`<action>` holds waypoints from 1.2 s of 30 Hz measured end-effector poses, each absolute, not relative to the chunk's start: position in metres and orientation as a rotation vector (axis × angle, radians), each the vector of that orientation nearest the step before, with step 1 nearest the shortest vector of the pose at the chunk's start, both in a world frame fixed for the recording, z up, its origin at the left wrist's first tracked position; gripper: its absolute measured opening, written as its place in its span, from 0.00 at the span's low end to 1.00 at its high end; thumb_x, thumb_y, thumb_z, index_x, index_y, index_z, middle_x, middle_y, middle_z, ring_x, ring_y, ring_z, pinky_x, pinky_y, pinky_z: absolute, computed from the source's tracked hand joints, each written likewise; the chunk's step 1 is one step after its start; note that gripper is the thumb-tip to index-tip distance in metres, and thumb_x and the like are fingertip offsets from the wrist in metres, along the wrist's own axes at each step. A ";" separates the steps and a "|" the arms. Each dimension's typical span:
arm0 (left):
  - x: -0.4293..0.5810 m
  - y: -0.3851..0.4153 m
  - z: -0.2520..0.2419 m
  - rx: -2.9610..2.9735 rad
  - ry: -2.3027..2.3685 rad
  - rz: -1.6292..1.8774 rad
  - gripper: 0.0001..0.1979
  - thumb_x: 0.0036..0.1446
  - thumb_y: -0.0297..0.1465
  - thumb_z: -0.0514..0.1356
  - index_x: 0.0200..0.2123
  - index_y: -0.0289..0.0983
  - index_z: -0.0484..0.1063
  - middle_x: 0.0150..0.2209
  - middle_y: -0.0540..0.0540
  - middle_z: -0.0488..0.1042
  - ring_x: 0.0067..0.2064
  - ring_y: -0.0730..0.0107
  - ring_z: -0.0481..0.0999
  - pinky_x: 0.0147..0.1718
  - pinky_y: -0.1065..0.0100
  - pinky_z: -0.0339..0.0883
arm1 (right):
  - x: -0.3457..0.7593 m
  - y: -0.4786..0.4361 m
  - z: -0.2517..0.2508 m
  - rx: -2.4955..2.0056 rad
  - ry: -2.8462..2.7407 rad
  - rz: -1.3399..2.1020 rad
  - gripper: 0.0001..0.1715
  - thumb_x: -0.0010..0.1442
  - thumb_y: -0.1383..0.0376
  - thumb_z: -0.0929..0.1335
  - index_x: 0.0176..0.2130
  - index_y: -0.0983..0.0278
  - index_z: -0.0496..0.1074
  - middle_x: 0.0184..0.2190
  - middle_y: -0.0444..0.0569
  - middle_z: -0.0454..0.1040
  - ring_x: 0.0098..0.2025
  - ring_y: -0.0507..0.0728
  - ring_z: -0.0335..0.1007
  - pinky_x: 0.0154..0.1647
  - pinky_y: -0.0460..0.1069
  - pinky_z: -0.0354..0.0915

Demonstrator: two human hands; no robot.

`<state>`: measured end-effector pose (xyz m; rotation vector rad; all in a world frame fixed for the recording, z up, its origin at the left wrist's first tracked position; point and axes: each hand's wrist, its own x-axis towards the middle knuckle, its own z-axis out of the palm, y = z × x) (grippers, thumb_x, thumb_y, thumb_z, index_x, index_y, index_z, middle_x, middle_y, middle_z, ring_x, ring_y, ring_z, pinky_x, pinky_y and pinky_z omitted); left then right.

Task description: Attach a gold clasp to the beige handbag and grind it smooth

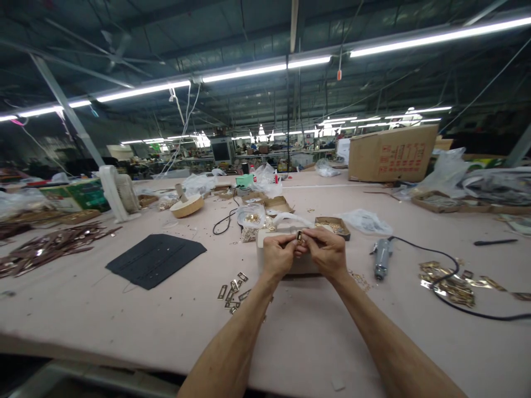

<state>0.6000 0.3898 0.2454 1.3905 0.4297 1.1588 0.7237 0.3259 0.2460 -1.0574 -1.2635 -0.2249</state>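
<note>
My left hand [277, 255] and my right hand [330, 252] meet above the table, thumbs and fingertips pinched on a small gold-coloured metal fitting [299, 236] with a dark slot. Its finer shape is hidden by the fingers. Right beneath and behind them sits a pale, boxy bag [301, 267] with what looks like a white curved handle [290, 218]; my hands cover much of it. Several rectangular metal frames [230, 294] lie loose left of my left forearm. To the right of my right hand rests a grey electric screwdriver [381, 258] with a black cord.
Gold metal plates [450, 283] are piled at right, crossed by the cord. Behind my hands are a tray of small parts [333, 225] and a plastic bag [367, 221]. A black sheet [155, 260], tape roll [187, 207] and white fan [118, 193] occupy the left; a cardboard box [392, 153] stands back right.
</note>
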 end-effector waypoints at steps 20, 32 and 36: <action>0.598 0.389 0.246 1.474 0.452 1.128 0.12 0.55 0.32 0.66 0.40 0.32 0.84 0.28 0.44 0.82 0.27 0.67 0.81 0.31 0.65 0.80 | 0.720 0.323 0.247 -1.071 -1.336 -0.304 0.08 0.65 0.66 0.70 0.41 0.59 0.81 0.34 0.50 0.78 0.35 0.57 0.75 0.37 0.51 0.72; 0.598 0.391 0.243 1.569 0.449 1.183 0.11 0.57 0.31 0.64 0.40 0.33 0.85 0.27 0.45 0.81 0.25 0.66 0.78 0.30 0.65 0.79 | 0.722 0.321 0.253 -1.092 -1.358 -0.200 0.07 0.64 0.63 0.71 0.40 0.60 0.81 0.35 0.50 0.78 0.34 0.55 0.75 0.33 0.49 0.71; 0.597 0.380 0.245 1.733 0.462 1.268 0.12 0.60 0.30 0.61 0.41 0.35 0.84 0.29 0.44 0.82 0.27 0.65 0.79 0.31 0.65 0.78 | 0.727 0.320 0.259 -1.069 -1.349 -0.105 0.06 0.62 0.63 0.72 0.38 0.61 0.81 0.33 0.49 0.78 0.33 0.54 0.74 0.32 0.48 0.70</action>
